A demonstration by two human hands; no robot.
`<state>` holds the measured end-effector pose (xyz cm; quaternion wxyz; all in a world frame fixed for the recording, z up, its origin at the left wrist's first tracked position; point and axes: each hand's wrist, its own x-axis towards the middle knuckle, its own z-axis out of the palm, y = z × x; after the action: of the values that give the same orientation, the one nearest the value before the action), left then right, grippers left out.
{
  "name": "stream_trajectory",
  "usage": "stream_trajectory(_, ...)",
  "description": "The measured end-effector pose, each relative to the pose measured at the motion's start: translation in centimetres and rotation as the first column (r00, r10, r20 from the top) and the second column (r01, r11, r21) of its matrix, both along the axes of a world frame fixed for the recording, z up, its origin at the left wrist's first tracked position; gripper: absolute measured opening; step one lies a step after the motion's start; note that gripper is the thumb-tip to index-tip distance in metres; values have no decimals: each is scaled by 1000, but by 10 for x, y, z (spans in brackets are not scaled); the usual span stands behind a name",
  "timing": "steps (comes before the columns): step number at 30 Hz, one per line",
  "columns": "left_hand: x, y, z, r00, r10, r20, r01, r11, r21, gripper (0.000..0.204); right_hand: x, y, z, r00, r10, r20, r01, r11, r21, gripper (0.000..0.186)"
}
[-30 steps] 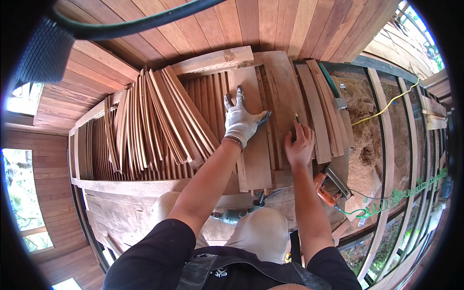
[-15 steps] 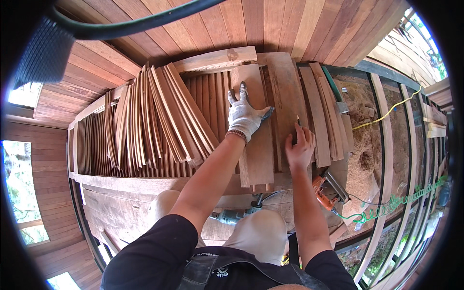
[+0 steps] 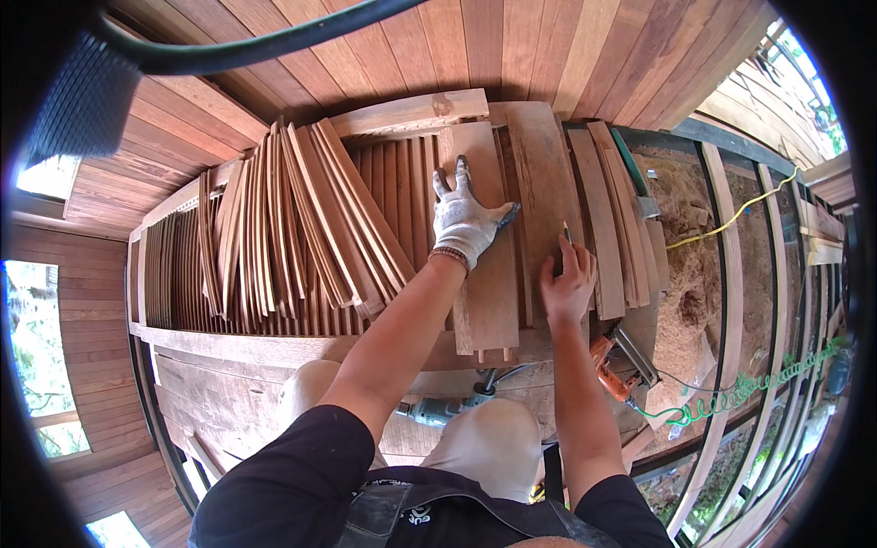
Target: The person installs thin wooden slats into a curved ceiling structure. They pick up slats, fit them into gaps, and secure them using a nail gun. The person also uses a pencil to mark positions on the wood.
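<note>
My left hand [image 3: 464, 221], in a white glove with dark fingertips, lies spread and flat on a wide wooden board [image 3: 487, 306]. That board rests across a frame of narrow upright slats. Bare and ungloved, my right hand [image 3: 570, 285] holds a pencil [image 3: 565, 230], its pale tip pointing away from me. This hand rests over a second, longer plank [image 3: 541, 173] just right of the first. Left of my gloved hand, a fanned pile of thin wooden slats [image 3: 311, 219] lies over the frame [image 3: 247, 345].
An orange nail gun [image 3: 614, 370] with a coiled green hose [image 3: 731, 395] lies by my right forearm. A teal power tool [image 3: 438, 408] sits between my knees. More boards [image 3: 598, 224] lie at right. Beyond them, open joists [image 3: 728, 274] span bare earth, crossed by a yellow cord [image 3: 735, 215].
</note>
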<state>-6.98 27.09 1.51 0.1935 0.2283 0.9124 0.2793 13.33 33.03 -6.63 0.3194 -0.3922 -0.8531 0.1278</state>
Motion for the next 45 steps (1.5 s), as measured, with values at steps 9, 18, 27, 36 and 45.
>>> stream_trajectory(9, -1, -2, -11, 999, -19, -44, 21, 998, 59, 126, -1, 0, 0, 1000, 0, 6, 0, 1000, -9, 41)
stream_trajectory(18, -1, -2, -3, 1000, 3, 7, -3, 1000, 15, 128, -1, -1, 1, 1000, 4, -4, -4, 999, -36, 42)
stream_trajectory(27, -2, -2, -10, 999, -11, -44, 14, 998, 55, 127, -1, -1, 4, 1000, 3, -3, -3, 1000, -31, 43)
stream_trajectory(36, 0, -1, -7, 1000, -14, 6, 13, 996, 84, 125, 0, -1, 3, 1000, -6, -16, 6, 1000, -23, 43)
stream_trajectory(45, -3, 0, -14, 999, -12, -50, 13, 1000, 13, 126, 0, 3, -1, 998, 18, -56, -19, 1000, -20, 42)
